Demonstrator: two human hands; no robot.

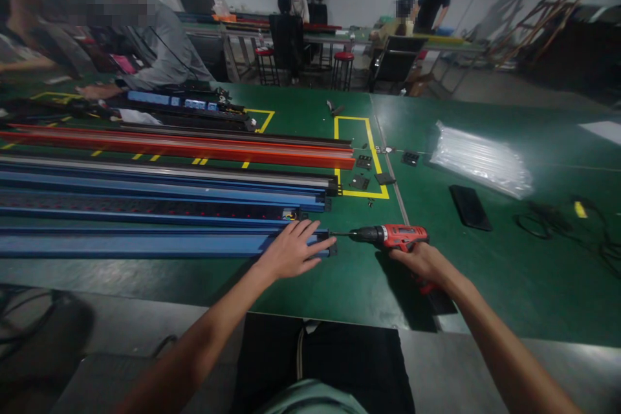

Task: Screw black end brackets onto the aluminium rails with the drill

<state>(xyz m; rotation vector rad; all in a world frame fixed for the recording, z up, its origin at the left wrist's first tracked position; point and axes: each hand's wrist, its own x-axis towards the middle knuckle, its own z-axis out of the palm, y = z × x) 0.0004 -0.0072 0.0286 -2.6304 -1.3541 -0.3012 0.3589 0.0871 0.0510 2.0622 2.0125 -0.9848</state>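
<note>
A red and black cordless drill [405, 235] is gripped in my right hand [421, 263], its long bit pointing left. The bit's tip meets, or nearly meets, the black end cap [332, 244] of the nearest blue metal profile [145, 244]; contact is too small to tell. My left hand [294, 249] lies flat over that profile's right end, fingers spread, pressing on it. Just behind it runs another blue profile [145, 207] with a dark inside and some coloured wires at its right end.
Red profiles [194, 148] lie farther back. Small black end pieces [361, 181] are scattered near a yellow taped rectangle [353, 194]. To the right are a black phone-like slab [469, 207], a clear plastic bundle [478, 162] and cables [557, 223]. A co-worker in grey [169, 52] works at back left.
</note>
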